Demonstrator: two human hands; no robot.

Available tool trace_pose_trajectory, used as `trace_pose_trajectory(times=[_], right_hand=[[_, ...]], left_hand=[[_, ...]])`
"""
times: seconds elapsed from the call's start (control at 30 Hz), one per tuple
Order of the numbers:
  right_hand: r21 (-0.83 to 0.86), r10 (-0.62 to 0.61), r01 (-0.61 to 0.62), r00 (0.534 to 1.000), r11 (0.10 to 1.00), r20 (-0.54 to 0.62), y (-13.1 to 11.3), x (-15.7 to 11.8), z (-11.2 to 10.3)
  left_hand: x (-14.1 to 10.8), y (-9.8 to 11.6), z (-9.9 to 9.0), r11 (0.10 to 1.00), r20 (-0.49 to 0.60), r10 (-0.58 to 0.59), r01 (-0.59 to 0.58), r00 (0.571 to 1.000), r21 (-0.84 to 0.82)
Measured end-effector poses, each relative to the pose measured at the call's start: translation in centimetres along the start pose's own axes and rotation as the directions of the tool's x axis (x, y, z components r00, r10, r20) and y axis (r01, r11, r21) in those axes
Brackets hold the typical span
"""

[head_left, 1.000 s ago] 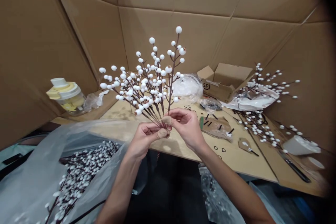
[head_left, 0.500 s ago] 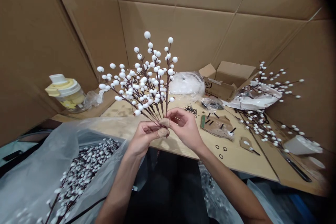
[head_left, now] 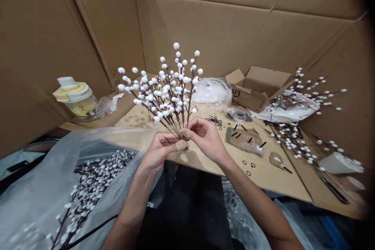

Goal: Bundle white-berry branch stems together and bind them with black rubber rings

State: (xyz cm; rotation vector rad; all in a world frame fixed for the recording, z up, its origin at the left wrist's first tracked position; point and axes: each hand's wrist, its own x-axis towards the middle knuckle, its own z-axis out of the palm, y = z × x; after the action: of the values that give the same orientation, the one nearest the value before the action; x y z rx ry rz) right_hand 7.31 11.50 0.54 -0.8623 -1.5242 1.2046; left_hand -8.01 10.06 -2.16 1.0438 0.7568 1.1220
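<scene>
A fanned bunch of artificial berry stems (head_left: 166,93), brown with white berries, stands upright above the table's front edge. At its narrow base, my left hand (head_left: 161,150) pinches the gathered stem ends between thumb and fingers. My right hand (head_left: 206,138) closes on the same stems from the other side, just above the left thumb, its thumb and fingertips pressed together. Tan coverings wrap both thumbs. The lowest stem ends are partly hidden by the thumbs.
A plastic bag of white-berried stems (head_left: 96,179) lies at lower left. Black rings (head_left: 215,122), a cardboard piece with black sticks (head_left: 244,139) and a cardboard box (head_left: 249,97) are on the table (head_left: 272,179). A knife (head_left: 334,189) lies at right, a lidded jar (head_left: 77,99) at left.
The bunch sits slightly lower and further right in view, as the camera view has shifted a little. Both hands keep their hold at the base.
</scene>
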Motion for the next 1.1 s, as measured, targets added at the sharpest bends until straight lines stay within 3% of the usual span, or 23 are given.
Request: trace_pose_trajectory(times=[0.2, 0.37, 0.57, 0.73, 0.87, 1.1], right_hand=[[0.034, -0.035, 0.035, 0.999, 0.999, 0.008, 0.0, -0.2, 0.1], [0.026, -0.072, 0.073, 0.997, 0.997, -0.014, 0.2, -0.4, 0.3], [-0.018, -0.034, 0.034, 0.999, 0.999, 0.014, 0.5, -0.9, 0.1], [-0.043, 0.03, -0.027, 0.998, 0.999, 0.056, 0.7, -1.2, -0.2], [-0.04, -0.005, 0.006, 1.0, 0.999, 0.014, 0.8, -1.1, 0.0], [-0.055, -0.001, 0.005, 0.997, 0.998, 0.078, 0.9, 0.1, 1.9]], left_hand=[[-0.1, 0.2, 0.0, 0.998, 0.006, -0.002, 0.001, 1.0, 0.061], [-0.2, 0.3, 0.6, 1.0, -0.017, -0.003, 0.003, 1.0, 0.018], [-0.1, -0.4, 0.7, 1.0, -0.072, -0.003, 0.001, 0.997, -0.02], [-0.2, -0.2, 0.7, 0.994, 0.001, -0.006, 0.006, 1.0, 0.112], [-0.3, 0.2, 0.7, 0.98, 0.027, 0.006, -0.011, 1.0, 0.2], [-1.2, 0.3, -1.2, 0.986, -0.009, -0.001, 0.002, 1.0, 0.167]])
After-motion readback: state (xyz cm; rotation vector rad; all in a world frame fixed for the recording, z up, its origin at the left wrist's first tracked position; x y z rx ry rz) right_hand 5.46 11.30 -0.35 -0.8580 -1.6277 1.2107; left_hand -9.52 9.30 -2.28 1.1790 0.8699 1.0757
